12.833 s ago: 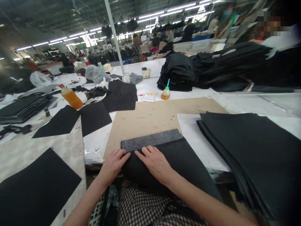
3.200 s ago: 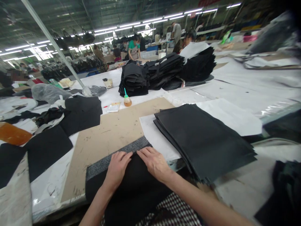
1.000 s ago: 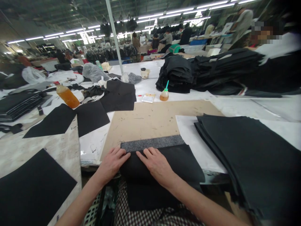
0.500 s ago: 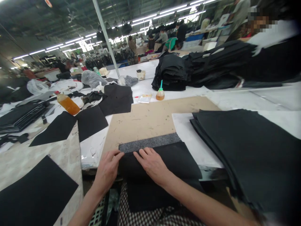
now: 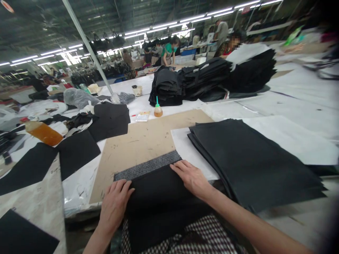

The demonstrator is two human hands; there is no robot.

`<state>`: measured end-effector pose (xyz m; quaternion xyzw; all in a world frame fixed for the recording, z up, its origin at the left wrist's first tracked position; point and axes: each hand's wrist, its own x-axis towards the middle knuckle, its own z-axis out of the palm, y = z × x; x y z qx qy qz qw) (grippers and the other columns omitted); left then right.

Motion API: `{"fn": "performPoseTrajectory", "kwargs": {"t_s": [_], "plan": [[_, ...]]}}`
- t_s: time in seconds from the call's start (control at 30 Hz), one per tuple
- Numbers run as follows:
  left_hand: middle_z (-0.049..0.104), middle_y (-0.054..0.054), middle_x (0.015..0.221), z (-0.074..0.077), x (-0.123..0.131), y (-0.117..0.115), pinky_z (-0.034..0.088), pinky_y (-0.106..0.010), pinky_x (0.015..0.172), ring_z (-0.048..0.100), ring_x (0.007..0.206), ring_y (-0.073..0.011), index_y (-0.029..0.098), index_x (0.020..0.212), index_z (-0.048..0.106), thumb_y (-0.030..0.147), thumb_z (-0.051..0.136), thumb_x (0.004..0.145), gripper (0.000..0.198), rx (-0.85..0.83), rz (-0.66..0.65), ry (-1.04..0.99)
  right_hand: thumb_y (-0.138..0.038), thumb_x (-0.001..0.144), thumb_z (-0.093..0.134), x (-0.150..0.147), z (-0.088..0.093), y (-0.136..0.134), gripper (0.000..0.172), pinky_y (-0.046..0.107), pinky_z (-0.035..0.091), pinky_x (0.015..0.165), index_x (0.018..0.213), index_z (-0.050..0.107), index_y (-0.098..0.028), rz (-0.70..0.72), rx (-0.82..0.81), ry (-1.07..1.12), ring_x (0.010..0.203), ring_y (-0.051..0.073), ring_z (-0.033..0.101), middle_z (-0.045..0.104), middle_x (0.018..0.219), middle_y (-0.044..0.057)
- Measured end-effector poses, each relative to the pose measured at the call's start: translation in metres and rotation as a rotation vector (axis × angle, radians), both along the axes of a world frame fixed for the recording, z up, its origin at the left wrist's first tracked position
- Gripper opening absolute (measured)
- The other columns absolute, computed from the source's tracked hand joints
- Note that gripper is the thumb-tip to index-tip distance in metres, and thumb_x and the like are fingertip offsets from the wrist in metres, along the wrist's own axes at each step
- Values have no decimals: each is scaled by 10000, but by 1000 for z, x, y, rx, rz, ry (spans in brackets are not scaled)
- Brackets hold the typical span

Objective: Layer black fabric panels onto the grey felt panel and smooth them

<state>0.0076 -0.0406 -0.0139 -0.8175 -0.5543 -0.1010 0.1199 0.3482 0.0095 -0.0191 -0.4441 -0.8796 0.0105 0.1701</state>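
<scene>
A black fabric panel (image 5: pixel 156 190) lies over the table's front edge and hangs down onto a checked garment on my lap. Along its far edge shows a dark grey, ribbed strip (image 5: pixel 148 166), with the black edge lying against or over it. My left hand (image 5: pixel 116 199) rests on the panel's far left corner, fingers laid on top and thumb to the right. My right hand (image 5: pixel 192 176) touches the far right part of that edge, its fingers stretched out flat. Neither hand visibly pinches the fabric. What lies under the panel is hidden.
Beneath the strip is a tan board (image 5: pixel 137 141). A stack of black panels (image 5: pixel 254 158) lies at right. A small bottle with a green nozzle (image 5: pixel 158 110), a bottle of amber liquid (image 5: pixel 43 132) and a black fabric heap (image 5: pixel 169 83) stand farther back. People work behind.
My right hand has slid right along the panel's far edge, away from the left hand, which stays by the left corner. The camera view has turned to the right.
</scene>
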Motion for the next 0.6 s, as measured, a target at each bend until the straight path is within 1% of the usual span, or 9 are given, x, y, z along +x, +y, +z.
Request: {"fn": "performPoseTrajectory", "kwargs": {"t_s": [0.1, 0.17, 0.23, 0.27, 0.33, 0.4, 0.43, 0.5, 0.6], "plan": [[626, -50, 1058, 1, 1, 3, 424, -426, 897, 566, 1011, -256, 248, 1195, 601, 335, 539, 979, 241, -52, 28, -74, 46, 836, 454, 14, 5, 3, 474, 353, 492, 855, 1237, 597, -164, -59, 2, -15, 1012, 240, 513, 601, 1084, 88], [624, -38, 985, 4, 2, 3, 435, -428, 881, 572, 965, -248, 257, 1137, 618, 336, 534, 976, 198, -94, 22, -130, -7, 882, 482, 7, 13, 3, 318, 376, 480, 845, 1109, 644, -160, -86, 20, -42, 967, 243, 526, 607, 1020, 91], [618, -37, 956, 9, 1, 3, 453, -418, 867, 574, 951, -242, 255, 1036, 638, 326, 529, 970, 146, -139, -21, -186, -140, 936, 549, -11, 22, 3, 141, 414, 453, 881, 1033, 650, -155, -70, 54, -41, 972, 254, 533, 612, 1011, 97], [618, -43, 975, 12, 0, 2, 464, -412, 872, 575, 968, -241, 253, 991, 642, 322, 530, 964, 135, -160, -60, -216, -233, 948, 587, -21, 26, 3, 133, 433, 432, 917, 1040, 644, -157, -26, 73, -24, 1008, 261, 533, 616, 1045, 100], [618, -56, 1072, 17, -5, 0, 484, -401, 914, 575, 1051, -247, 252, 936, 648, 333, 552, 942, 125, -196, -157, -284, -404, 939, 630, -42, 31, 3, 284, 455, 377, 996, 1100, 626, -170, 128, 99, 16, 1090, 258, 526, 622, 1122, 96], [603, -59, 1204, 20, -14, -2, 494, -386, 977, 569, 1147, -250, 257, 921, 654, 372, 587, 917, 133, -235, -225, -374, -444, 956, 602, -58, 34, 4, 286, 432, 355, 1016, 1077, 629, -186, 310, 76, 2, 1042, 214, 563, 656, 1064, 62], [592, -55, 1258, 20, -20, -1, 498, -375, 1000, 569, 1180, -249, 260, 930, 657, 397, 600, 907, 150, -265, -226, -423, -425, 977, 573, -63, 36, 3, 251, 401, 377, 984, 1038, 635, -190, 369, 45, -17, 972, 188, 588, 672, 999, 42], [582, -42, 1329, 16, -34, 1, 507, -360, 1025, 574, 1219, -253, 277, 1018, 659, 454, 624, 885, 225, -348, -183, -519, -374, 1010, 519, -66, 45, 1, 214, 321, 431, 841, 990, 633, -194, 401, -40, -18, 848, 154, 610, 686, 923, 12], [645, -43, 1288, 4, -48, 8, 551, -388, 986, 615, 1193, -282, 285, 1223, 616, 539, 662, 831, 470, -487, -58, -601, -378, 1022, 476, -48, 76, -6, 227, 253, 434, 670, 1004, 624, -206, 325, -161, 126, 836, 145, 626, 695, 965, 3]]}}
